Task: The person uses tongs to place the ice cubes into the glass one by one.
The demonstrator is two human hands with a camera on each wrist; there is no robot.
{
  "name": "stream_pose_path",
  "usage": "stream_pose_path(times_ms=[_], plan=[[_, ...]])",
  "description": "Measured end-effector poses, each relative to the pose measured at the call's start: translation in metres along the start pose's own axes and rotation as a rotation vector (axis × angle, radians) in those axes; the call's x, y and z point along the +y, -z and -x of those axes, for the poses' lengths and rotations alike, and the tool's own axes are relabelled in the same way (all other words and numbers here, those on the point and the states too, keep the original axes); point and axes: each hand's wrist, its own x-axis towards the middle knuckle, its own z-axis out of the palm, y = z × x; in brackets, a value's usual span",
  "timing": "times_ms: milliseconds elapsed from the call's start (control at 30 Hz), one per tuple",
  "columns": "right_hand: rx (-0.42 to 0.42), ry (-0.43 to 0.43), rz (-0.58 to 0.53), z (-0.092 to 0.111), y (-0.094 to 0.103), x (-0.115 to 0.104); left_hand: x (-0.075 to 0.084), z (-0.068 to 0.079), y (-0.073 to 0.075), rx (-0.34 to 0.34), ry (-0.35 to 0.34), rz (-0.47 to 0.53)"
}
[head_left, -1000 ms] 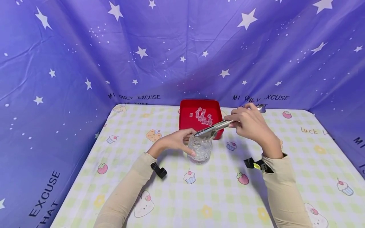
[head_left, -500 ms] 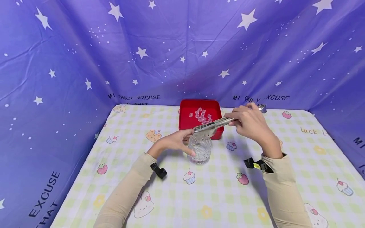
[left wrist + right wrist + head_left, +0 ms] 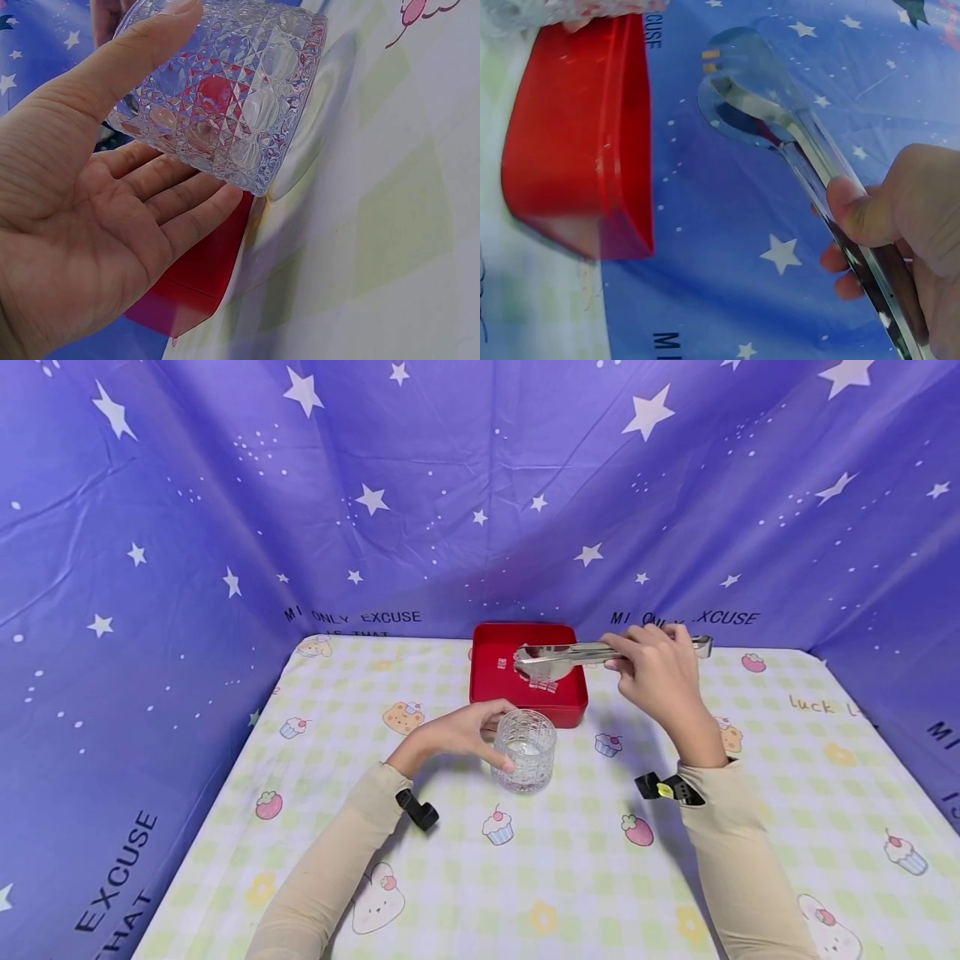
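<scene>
Left hand [image 3: 467, 731] grips glass [image 3: 527, 770] | right hand [image 3: 662, 672] grips tongs [image 3: 588, 652] above tray [image 3: 542, 717] | tray near far table edge [image 3: 431, 642]

Glass [image 3: 528, 762] before tray [image 3: 564, 717] on tablecloth [image 3: 585, 877]; cubes [image 3: 543, 684] inside tray, tongs [image 3: 577, 654] above.

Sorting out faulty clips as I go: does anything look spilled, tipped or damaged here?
Nothing stands out. The glass stands upright with the left hand around it, the visible clear cubes lie inside the red tray, and the right hand holds the tongs over that tray. No spill or breakage shows.
</scene>
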Motion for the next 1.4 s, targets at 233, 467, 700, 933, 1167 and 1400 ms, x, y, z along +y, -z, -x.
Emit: stream_pose_path(times_ms=[233,467,700,933,1167,1400], plan=[[-0.006,-0.023,0.070,0.002,-0.011,0.003,-0.001,-0.001,0.000,-0.006,-0.008,0.008],[0.019,-0.048,0.113,0.004,-0.019,0.003,-0.002,-0.001,0.000,-0.010,-0.018,0.018],[0.013,-0.027,0.129,0.005,-0.029,0.004,-0.001,0.000,0.000,-0.011,-0.025,0.029],[-0.019,-0.001,0.151,0.007,-0.038,0.004,-0.002,0.000,0.000,-0.008,-0.027,0.018],[-0.028,0.007,0.169,0.008,-0.044,0.001,-0.001,0.000,0.000,-0.005,-0.022,0.023],[-0.027,0.007,0.189,0.010,-0.050,0.000,-0.002,-0.001,0.000,-0.002,-0.015,0.023]])
